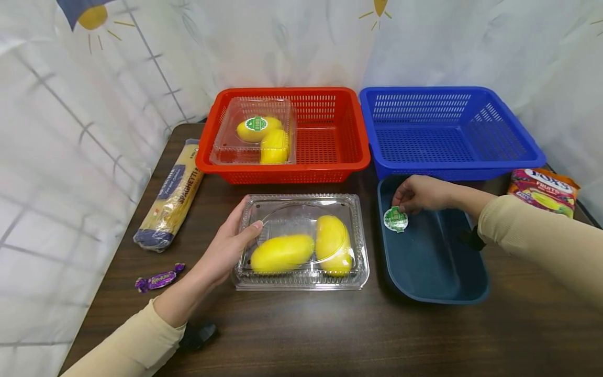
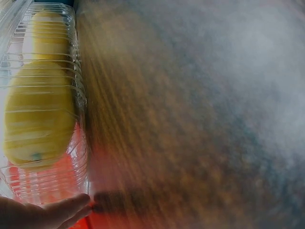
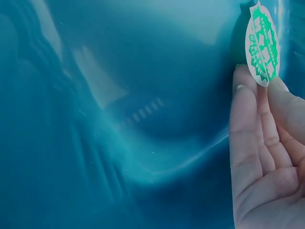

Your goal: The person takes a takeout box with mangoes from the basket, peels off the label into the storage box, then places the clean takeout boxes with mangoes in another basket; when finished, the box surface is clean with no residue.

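My left hand (image 1: 234, 242) grips the left side of a clear plastic clamshell box (image 1: 287, 214), thumb on top of the lid. Two yellow mangoes (image 1: 282, 253) lie inside it, seen through ribbed plastic in the left wrist view. My right hand (image 1: 424, 195) is over the far left part of a dark blue tub (image 1: 438, 256). Between thumb and fingers it pinches a round green and white sticker (image 3: 263, 47). A second clamshell box (image 1: 235, 125) with two mangoes and a similar green sticker (image 1: 256, 124) on its lid sits in the red basket (image 1: 282, 168).
A blue basket (image 1: 452, 166) stands at the back, right of the red one. Spaghetti (image 1: 171, 193) and a purple wrapped candy (image 1: 160, 279) lie on the left of the dark wooden table (image 1: 301, 335). A Fox's Fruits bag (image 1: 544, 191) lies at the right.
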Demonstrator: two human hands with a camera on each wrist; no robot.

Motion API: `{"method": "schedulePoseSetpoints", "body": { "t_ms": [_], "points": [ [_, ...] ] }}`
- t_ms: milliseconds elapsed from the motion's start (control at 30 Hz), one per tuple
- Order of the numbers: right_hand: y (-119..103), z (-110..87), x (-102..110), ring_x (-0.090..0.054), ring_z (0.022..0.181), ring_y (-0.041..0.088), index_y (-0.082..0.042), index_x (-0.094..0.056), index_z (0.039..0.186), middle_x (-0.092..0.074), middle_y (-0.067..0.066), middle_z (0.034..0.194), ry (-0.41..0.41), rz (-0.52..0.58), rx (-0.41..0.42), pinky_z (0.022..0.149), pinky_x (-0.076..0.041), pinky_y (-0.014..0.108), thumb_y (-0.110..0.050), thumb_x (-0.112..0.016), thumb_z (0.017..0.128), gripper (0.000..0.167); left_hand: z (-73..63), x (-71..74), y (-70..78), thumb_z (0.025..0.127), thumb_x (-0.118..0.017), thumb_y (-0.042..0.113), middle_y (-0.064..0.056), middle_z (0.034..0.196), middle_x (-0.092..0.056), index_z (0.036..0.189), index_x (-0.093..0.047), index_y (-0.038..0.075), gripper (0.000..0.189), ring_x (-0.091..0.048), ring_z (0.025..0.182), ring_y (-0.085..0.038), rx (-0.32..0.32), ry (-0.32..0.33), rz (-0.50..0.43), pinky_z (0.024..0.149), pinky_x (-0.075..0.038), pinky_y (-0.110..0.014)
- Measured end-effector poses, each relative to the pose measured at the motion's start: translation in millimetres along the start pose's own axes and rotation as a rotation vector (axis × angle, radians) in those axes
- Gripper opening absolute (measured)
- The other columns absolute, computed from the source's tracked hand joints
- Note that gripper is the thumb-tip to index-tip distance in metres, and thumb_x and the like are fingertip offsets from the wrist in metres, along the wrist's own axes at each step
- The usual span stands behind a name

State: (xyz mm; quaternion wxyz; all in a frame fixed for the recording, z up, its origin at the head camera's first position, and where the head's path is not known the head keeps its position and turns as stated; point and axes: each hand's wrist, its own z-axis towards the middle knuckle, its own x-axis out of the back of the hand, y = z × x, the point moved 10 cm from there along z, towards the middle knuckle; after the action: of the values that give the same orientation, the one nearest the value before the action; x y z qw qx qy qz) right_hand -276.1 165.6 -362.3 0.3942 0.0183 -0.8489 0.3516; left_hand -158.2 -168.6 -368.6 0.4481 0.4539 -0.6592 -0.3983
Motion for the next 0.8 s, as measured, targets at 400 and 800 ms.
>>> {"method": "schedulePoseSetpoints", "body": {
  "t_ms": [400,800],
  "points": [
    [-0.1,-0.4,-0.3,-0.069,0.084,0.018,0.006,-0.071,0.111,-0.076,0.013,0.098,0.017,-0.039,0.004,0.075,-0.063,0.038,-0.002,-0.066,0.095,0.018,-1.1,-0.2,0.3,0.109,-0.048,0.021,-0.006,0.174,0.005,0.166,0.003,0.017,0.076,-0.008,0.160,-0.037,0.001,-0.002,0.003,0.121,-0.027,-0.061],
    [-1.2,-5.3,4.1,-0.071,0.090,0.021,0.004,-0.072,0.113,-0.077,0.014,0.103,0.059,-0.113,0.013,0.079,-0.062,0.042,-0.007,-0.070,0.094,0.023,-1.7,-1.1,1.1,0.109,-0.047,0.019,-0.008,0.174,0.003,0.166,0.003,0.017,0.076,-0.011,0.159,-0.038,-0.008,-0.003,-0.004,0.122,-0.025,-0.061]
  ]
}}
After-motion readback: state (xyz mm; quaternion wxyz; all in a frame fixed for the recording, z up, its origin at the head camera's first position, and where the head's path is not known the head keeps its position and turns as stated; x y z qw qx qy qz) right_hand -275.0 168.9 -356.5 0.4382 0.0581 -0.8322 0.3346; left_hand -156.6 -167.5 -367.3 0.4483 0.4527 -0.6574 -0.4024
